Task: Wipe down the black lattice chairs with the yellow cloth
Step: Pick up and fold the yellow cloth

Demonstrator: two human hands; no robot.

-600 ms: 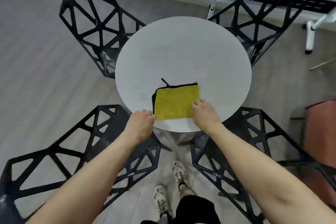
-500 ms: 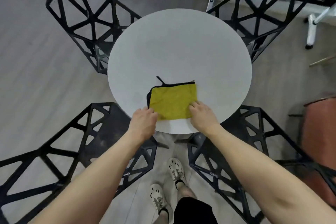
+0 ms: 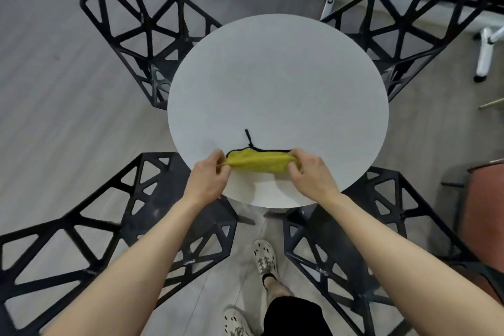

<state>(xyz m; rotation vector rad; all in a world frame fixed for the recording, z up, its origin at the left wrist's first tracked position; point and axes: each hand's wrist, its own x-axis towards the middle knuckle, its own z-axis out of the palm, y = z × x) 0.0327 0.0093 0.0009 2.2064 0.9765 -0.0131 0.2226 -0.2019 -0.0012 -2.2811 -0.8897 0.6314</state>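
A yellow cloth [image 3: 257, 161] with black trim and a black loop is stretched just above the near part of the round white table [image 3: 278, 84]. My left hand [image 3: 208, 177] pinches its left end and my right hand [image 3: 311, 172] pinches its right end. Black lattice chairs ring the table: one at the far left [image 3: 141, 24], one at the far right [image 3: 414, 19], one at the near left [image 3: 90, 229], one at the near right [image 3: 387, 240].
Grey plank floor lies all around. White metal legs [image 3: 485, 52] stand at the far right, and a reddish seat [image 3: 485, 215] is at the right edge. My feet in pale shoes [image 3: 263, 259] stand between the two near chairs.
The cloth lay flat on the table with my hands at its near corners. Both hands have since pinched its ends and lifted its near edge, bunching it into a narrow band.
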